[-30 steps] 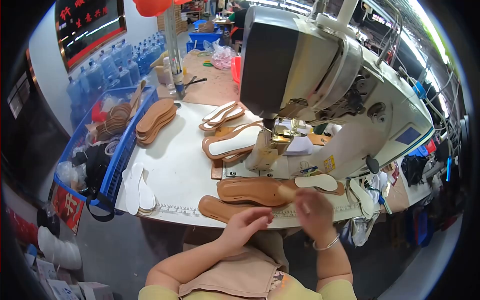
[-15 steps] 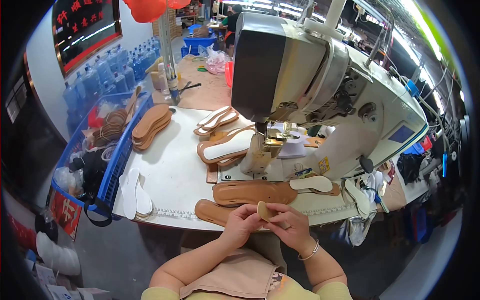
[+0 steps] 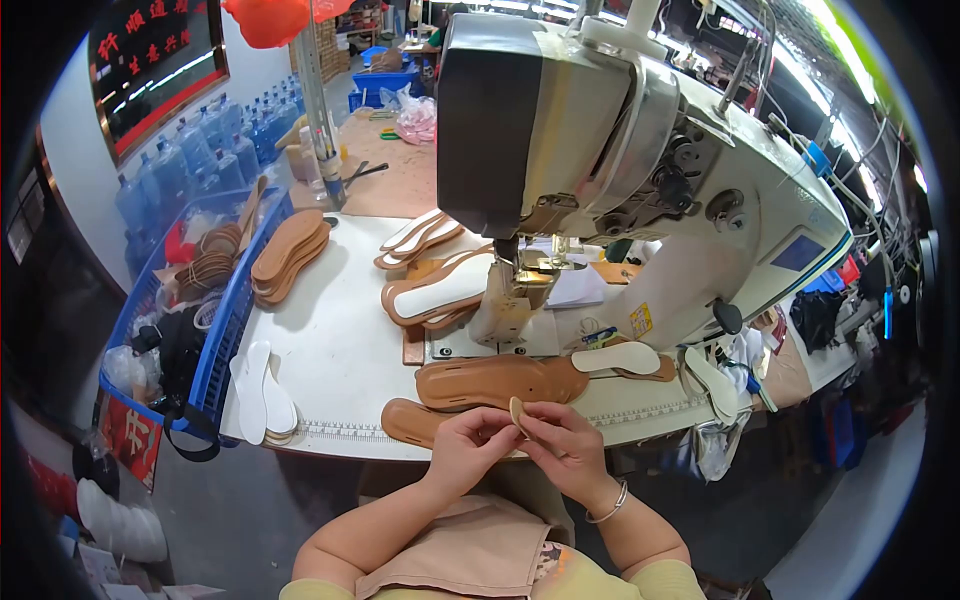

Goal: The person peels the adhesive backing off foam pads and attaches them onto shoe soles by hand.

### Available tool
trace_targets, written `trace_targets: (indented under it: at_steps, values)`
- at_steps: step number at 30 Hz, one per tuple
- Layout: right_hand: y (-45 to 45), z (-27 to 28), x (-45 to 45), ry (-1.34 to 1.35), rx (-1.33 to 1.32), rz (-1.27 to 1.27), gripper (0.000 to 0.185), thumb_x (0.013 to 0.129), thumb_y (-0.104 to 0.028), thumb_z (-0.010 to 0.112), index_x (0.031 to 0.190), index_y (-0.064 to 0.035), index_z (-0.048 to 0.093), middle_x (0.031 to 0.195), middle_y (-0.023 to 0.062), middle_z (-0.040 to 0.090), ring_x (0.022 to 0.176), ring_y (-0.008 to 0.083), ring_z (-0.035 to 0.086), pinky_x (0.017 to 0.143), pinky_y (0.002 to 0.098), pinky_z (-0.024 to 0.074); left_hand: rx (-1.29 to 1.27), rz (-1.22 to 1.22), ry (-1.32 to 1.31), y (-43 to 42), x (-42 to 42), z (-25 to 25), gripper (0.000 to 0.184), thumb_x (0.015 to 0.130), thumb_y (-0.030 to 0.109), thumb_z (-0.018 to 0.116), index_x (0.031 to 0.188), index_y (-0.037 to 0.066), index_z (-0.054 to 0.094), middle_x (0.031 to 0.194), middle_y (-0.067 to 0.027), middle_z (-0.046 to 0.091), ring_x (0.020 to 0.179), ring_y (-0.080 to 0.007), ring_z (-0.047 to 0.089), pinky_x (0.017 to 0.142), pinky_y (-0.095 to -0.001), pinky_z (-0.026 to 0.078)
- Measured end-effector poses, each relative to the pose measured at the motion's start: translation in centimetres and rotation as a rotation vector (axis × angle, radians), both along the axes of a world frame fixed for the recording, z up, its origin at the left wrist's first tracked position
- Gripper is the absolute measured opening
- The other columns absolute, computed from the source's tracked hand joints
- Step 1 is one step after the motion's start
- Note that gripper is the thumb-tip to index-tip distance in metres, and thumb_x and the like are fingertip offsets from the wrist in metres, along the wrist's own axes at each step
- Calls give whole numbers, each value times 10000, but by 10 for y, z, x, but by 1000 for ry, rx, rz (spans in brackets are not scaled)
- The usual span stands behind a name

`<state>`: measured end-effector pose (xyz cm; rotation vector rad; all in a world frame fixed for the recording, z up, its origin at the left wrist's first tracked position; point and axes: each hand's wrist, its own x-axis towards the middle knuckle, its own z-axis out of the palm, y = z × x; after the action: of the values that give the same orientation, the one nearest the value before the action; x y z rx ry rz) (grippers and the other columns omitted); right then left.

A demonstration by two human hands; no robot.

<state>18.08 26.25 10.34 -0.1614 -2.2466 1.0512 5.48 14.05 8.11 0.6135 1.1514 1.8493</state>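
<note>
Close to the table's front edge, my left hand [image 3: 468, 440] and my right hand [image 3: 568, 446] meet around a small tan piece with a rounded end [image 3: 516, 408]. Both hands pinch it between thumb and fingers, and its lower part is hidden by them. It stands up nearly edge-on, so I cannot tell its full shape. Just behind the hands lie a brown leather insole [image 3: 404, 422], partly covered by my left hand, and another larger brown insole [image 3: 490, 384]. A white insole piece [image 3: 612, 357] rests on a brown one to their right.
An industrial sewing machine [image 3: 600, 130] stands over the table [image 3: 320, 360]. Left of its needle lie brown and white insoles [image 3: 440, 290]. Farther left are a stack of brown insoles [image 3: 288, 252], white insoles [image 3: 262, 395] and a blue crate [image 3: 222, 355] of materials.
The tan piece has turned from showing its flat face to nearly edge-on. My right hand's fingers have shifted around it. The whole view has moved slightly, so the scene sits farther left.
</note>
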Motion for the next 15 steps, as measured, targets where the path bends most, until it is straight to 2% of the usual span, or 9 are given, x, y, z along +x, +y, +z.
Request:
trace_targets:
  at_steps: [7, 10, 15]
  values:
    - [-4, -9, -2, -4, 15, -13, 394, 778, -11, 735, 1150, -130, 687, 1136, 79, 613, 886, 198, 628, 761, 281, 535, -43, 45, 96, -2, -1, -1, 102, 886, 33, 639, 965, -30, 650, 892, -78, 689, 824, -111, 673, 734, -222, 546]
    - [-8, -8, -3, -5, 108, -50, 386, 775, -10, 737, 1142, -118, 689, 1133, 82, 612, 892, 210, 623, 763, 286, 530, -53, 78, 141, -2, 0, 0, 88, 874, 28, 642, 938, -32, 647, 877, -72, 686, 803, -102, 667, 712, -214, 544]
    - [-16, -11, -4, 27, 113, -64, 363, 783, 6, 727, 1128, -98, 689, 1125, 88, 618, 906, 216, 628, 770, 291, 537, -61, 111, 176, -1, 2, -6, 35, 857, 9, 630, 871, -17, 611, 820, -31, 651, 739, -69, 628, 670, -198, 525]
